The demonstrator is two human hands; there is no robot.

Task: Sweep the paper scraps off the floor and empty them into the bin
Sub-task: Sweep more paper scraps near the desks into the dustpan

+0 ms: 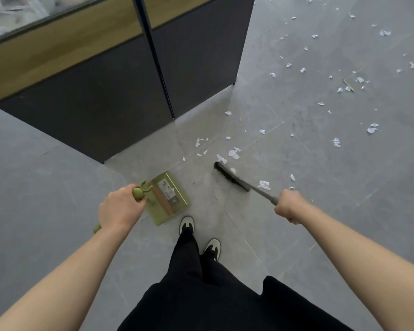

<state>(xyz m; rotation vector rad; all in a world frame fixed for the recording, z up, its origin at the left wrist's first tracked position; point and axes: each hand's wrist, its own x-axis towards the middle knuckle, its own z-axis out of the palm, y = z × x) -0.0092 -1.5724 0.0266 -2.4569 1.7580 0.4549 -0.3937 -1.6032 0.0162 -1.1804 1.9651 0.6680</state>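
Observation:
White paper scraps (233, 153) lie scattered over the grey tiled floor, from just ahead of my feet out to the far right. My left hand (120, 209) grips the top of the green dustpan's handle (139, 193). The green dustpan (169, 199) stands on the floor to the left of my shoes. My right hand (289, 205) grips the grey broom handle (264, 195). The black broom head (230, 175) touches the floor just below a small cluster of scraps. No bin is in view.
A dark partition (101, 96) with a wood band and glass top stands at the upper left, its corner post (171, 113) close to the nearest scraps. My black trousers and two black-and-white shoes (187, 225) are at the bottom centre. Tile floor stretches left and right.

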